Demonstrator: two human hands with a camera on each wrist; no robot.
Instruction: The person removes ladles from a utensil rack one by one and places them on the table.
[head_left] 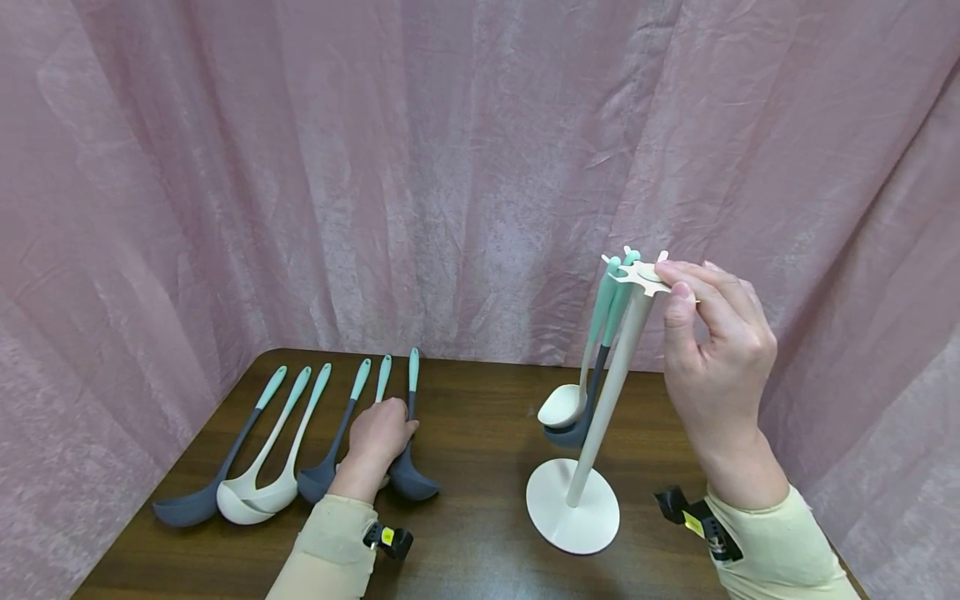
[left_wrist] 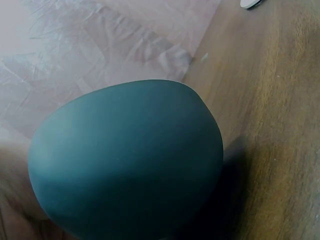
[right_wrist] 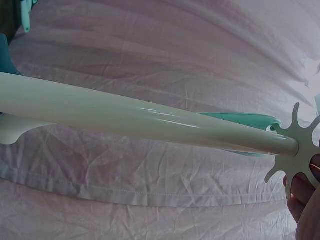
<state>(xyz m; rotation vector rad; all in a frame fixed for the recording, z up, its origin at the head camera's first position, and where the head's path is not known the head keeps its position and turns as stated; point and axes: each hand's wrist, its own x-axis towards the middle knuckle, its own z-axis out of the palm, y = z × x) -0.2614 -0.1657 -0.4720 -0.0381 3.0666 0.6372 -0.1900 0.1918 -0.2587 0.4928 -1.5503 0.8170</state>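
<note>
My left hand (head_left: 377, 432) reaches over a white ladle (head_left: 384, 371) with a mint handle, hiding much of it. Its fingertips hold the shaft of the rightmost dark grey ladle (head_left: 411, 479); that ladle's bowl (left_wrist: 127, 160) fills the left wrist view and masks the fingers. With thumb and fingers, my right hand (head_left: 723, 350) pinches the rim of the notched top (head_left: 643, 277) of a white stand (head_left: 617, 392). On the stand's left side hang a white ladle (head_left: 564, 406) and a dark grey ladle (head_left: 572, 435), both mint-handled.
Left of my left hand lie a dark grey ladle (head_left: 322, 479), two white ladles (head_left: 273, 496) with overlapping bowls, and another dark grey ladle (head_left: 187, 507). The stand's round base (head_left: 573, 529) rests on the brown wooden table (head_left: 480, 467). Pink curtains (head_left: 450, 167) hang behind.
</note>
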